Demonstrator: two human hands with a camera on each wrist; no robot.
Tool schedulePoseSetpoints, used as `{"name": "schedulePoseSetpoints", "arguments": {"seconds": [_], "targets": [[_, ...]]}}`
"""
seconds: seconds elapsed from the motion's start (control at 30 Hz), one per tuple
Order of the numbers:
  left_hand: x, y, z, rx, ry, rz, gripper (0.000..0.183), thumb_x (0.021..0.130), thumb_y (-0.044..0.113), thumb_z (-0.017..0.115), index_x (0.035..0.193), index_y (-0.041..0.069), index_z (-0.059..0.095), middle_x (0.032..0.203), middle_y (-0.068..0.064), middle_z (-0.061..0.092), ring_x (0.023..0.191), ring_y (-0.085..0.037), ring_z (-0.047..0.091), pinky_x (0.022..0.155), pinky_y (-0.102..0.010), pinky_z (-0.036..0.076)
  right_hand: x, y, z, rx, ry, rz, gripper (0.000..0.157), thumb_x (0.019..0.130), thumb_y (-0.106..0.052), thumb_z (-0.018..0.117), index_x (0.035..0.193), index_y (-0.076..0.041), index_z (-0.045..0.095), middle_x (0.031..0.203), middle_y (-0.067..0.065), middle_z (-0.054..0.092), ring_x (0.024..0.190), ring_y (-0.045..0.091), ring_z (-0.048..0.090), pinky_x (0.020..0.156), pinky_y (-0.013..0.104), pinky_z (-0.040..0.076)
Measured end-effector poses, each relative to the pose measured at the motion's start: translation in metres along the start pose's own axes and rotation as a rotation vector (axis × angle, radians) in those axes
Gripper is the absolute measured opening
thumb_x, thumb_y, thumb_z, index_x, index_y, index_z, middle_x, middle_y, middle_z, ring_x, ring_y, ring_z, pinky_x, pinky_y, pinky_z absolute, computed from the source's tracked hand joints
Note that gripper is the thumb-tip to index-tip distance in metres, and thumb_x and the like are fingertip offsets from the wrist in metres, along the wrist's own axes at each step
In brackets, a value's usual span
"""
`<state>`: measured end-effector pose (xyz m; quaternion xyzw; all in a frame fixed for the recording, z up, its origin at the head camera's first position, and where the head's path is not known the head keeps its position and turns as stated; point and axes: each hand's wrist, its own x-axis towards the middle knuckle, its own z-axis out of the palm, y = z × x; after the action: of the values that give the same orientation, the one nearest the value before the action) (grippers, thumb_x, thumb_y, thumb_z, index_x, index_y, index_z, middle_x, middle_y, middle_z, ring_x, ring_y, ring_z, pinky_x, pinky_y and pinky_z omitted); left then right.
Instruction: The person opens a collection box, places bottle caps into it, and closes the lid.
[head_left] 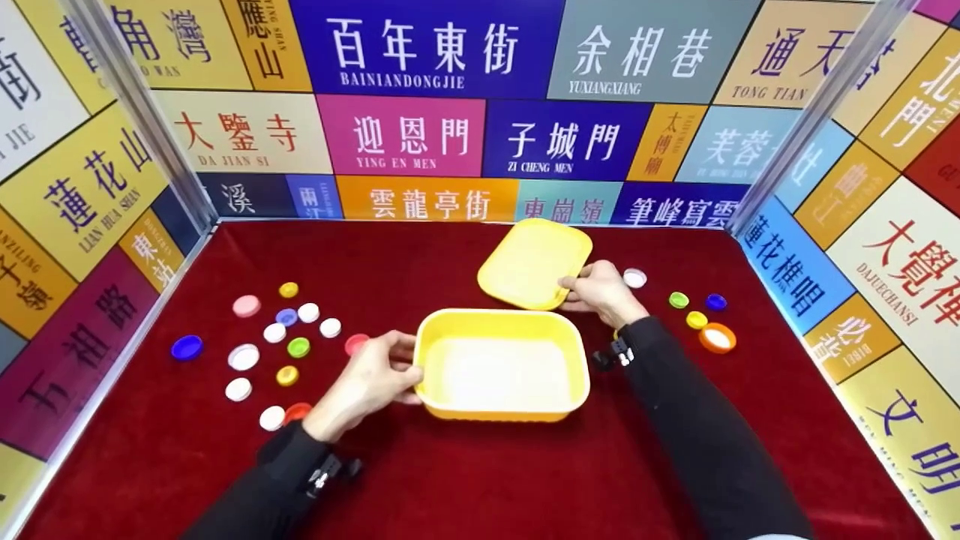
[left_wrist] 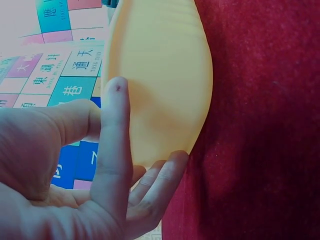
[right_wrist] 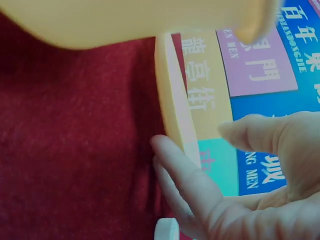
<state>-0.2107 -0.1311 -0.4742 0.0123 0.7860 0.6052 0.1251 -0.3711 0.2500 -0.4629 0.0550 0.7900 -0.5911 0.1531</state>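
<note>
A yellow rectangular box [head_left: 502,409], its inside pale, stands with its opening up in the middle of the red table. My left hand [head_left: 379,371] grips its left end, thumb at the rim; in the left wrist view, fingers lie along the outer wall [left_wrist: 165,90]. Behind the box a matching yellow lid [head_left: 534,262] lies flat. My right hand [head_left: 600,292] is at the lid's right front corner. In the right wrist view its nearly straight fingers [right_wrist: 187,175] meet the lid's edge [right_wrist: 175,100], while the thumb stands apart above it.
Many coloured bottle caps lie left, among them a blue cap [head_left: 187,347], a pink cap [head_left: 246,305] and a red cap [head_left: 298,412] by my left wrist. On the right are a white cap [head_left: 634,278], an orange cap [head_left: 718,337] and several others. Printed panels [head_left: 420,135] border the table.
</note>
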Motion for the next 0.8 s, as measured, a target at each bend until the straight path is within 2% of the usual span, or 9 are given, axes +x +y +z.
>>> {"name": "schedulePoseSetpoints", "arguments": {"seconds": [0.1,0.23,0.4,0.5,0.63,0.8], "targets": [[0.001,0.001,0.001,-0.003,0.001,-0.001,0.054,0.099,-0.006,0.073,0.152,-0.007,0.065,0.14,-0.029,0.073,0.115,-0.034,0.083,0.074,-0.037,0.074,-0.003,0.001,0.002,-0.026,0.022,-0.023,0.051,0.117,-0.01,0.063,0.157,0.019,0.053,0.15,0.036,0.066,0.124,0.036,0.083,0.113,0.048,0.066],[0.001,0.0,0.004,-0.007,-0.001,-0.006,0.055,0.099,-0.006,0.073,0.153,-0.007,0.064,0.14,-0.03,0.073,0.116,-0.035,0.082,0.074,-0.037,0.074,-0.007,0.005,0.003,-0.023,0.041,-0.03,0.054,0.117,-0.005,0.06,0.162,0.022,0.046,0.159,0.04,0.058,0.14,0.047,0.075,0.115,0.049,0.066],[-0.001,-0.003,0.006,-0.012,-0.004,-0.006,0.054,0.1,-0.005,0.074,0.153,-0.007,0.064,0.141,-0.03,0.072,0.115,-0.035,0.082,0.074,-0.038,0.074,-0.012,0.01,0.003,-0.01,0.057,-0.034,0.064,0.117,-0.004,0.058,0.172,0.02,0.033,0.169,0.041,0.048,0.146,0.052,0.069,0.111,0.046,0.068],[-0.001,-0.004,0.005,-0.005,0.004,-0.01,0.053,0.1,-0.005,0.074,0.153,-0.007,0.064,0.141,-0.029,0.073,0.114,-0.034,0.083,0.074,-0.038,0.074,-0.016,0.011,0.002,0.005,0.049,-0.038,0.066,0.118,-0.006,0.06,0.173,0.018,0.033,0.171,0.039,0.047,0.147,0.052,0.068,0.108,0.043,0.069],[-0.001,-0.005,0.005,0.004,0.02,-0.014,0.053,0.1,-0.005,0.074,0.152,-0.006,0.065,0.14,-0.027,0.073,0.111,-0.03,0.084,0.073,-0.038,0.074,-0.023,0.012,-0.001,0.024,0.041,-0.057,0.066,0.118,-0.012,0.063,0.172,0.015,0.038,0.169,0.038,0.05,0.144,0.049,0.069,0.104,0.039,0.07],[0.0,-0.003,0.005,0.004,0.016,0.0,0.053,0.099,-0.004,0.074,0.152,-0.006,0.065,0.14,-0.028,0.073,0.111,-0.031,0.084,0.073,-0.038,0.074,-0.032,0.012,-0.012,0.011,0.08,-0.113,0.061,0.118,-0.018,0.067,0.169,0.01,0.048,0.16,0.036,0.057,0.118,0.035,0.075,0.092,0.031,0.073]]}}
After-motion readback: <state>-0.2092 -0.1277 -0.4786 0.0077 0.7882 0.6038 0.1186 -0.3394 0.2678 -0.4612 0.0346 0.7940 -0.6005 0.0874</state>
